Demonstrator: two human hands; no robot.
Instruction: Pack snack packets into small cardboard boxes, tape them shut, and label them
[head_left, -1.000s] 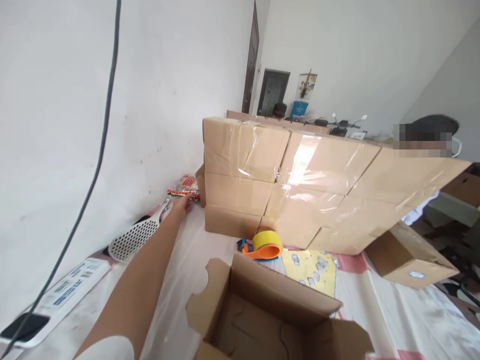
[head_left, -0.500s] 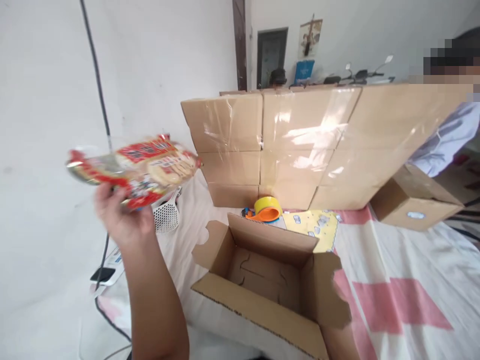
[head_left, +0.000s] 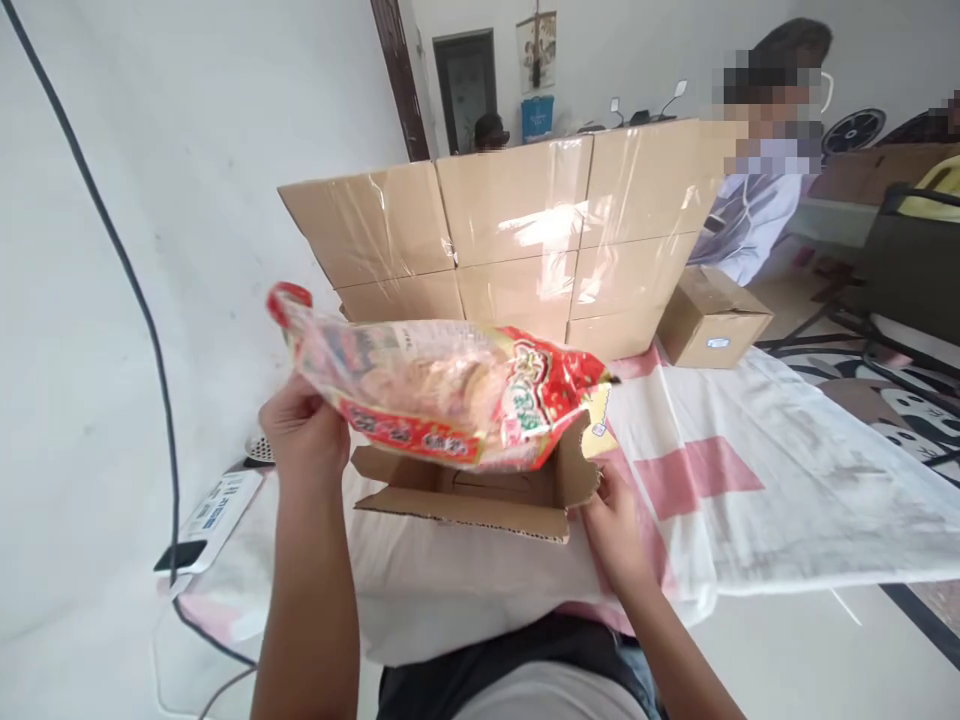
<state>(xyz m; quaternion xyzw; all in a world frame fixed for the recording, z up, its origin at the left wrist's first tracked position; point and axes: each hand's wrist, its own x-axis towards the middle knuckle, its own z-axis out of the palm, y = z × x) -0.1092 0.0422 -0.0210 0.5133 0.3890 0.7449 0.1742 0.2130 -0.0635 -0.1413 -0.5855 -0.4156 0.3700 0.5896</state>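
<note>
left hand (head_left: 304, 430) clamped on the snack bag (head_left: 442, 395) over the open box (head_left: 480, 490), right hand (head_left: 615, 515) pinching its flap; i'd keep the bag level and centred, flap pulled clear.

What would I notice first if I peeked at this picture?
The big shiny red snack bag, held up by the left hand right over the open cardboard box at the table's near edge. The right hand touches the box's right side. Behind them stands a wall of taped brown boxes, with another person at its right end.
</note>
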